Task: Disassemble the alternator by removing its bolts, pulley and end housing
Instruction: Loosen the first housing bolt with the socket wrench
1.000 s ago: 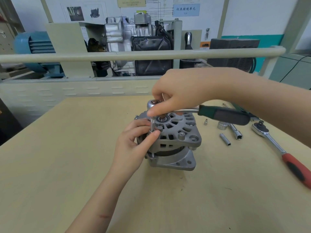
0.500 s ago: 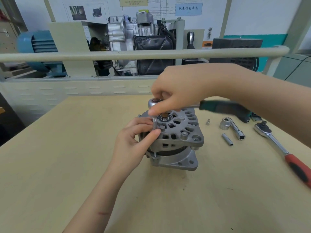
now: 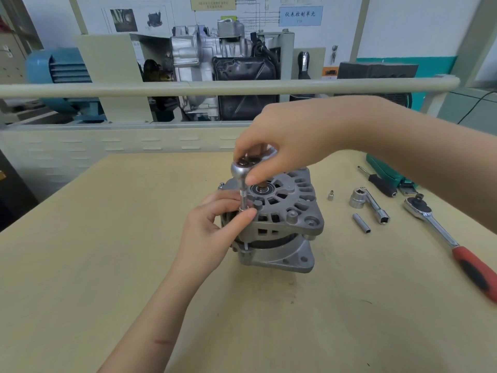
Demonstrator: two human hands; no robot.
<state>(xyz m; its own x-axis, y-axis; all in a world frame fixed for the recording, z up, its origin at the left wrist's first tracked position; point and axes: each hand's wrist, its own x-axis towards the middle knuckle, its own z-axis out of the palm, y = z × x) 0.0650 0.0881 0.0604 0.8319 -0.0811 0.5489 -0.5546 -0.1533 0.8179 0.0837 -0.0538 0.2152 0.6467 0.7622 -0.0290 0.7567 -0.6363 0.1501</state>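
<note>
While we work on the through-bolts, the desk (image 3: 107, 265) carries everything, and the alternator (image 3: 279, 224) stands on it with its pulley end down, hidden from us, and its finned end housing (image 3: 290, 208) up; we make it our landmark. Over the alternator's near-left corner our right hand (image 3: 285, 149) curls round the head of the small ratchet (image 3: 240, 169), fingers closed on it from above, thumb on its side. Its handle runs away behind the hand, so we cannot see it. Against the alternator's left flank our left hand (image 3: 207, 232) pinches thumb and forefinger round the socket extension (image 3: 244, 200), where it drops to the bolt; the bolt head itself is covered.

To do this step well, we judge three things matter. First, we keep the extension upright and in line with the bolt, since a tilted socket would likely ride off the head and round it. Second, we let the left hand steady the shaft only, loosely enough that it can spin. Third, we press down lightly through the ratchet head while turning, because the alternator sits free on the desk and could twist or tip.

Right of the alternator lie the spares: a red-handled ratchet (image 3: 451, 243) farthest out, a large socket on a bar (image 3: 368, 204) nearer, a slim deep socket (image 3: 361, 223) closer to us, and a tiny adapter (image 3: 330, 195) just beside the housing. From here we judge the housing not yet freed.
</note>
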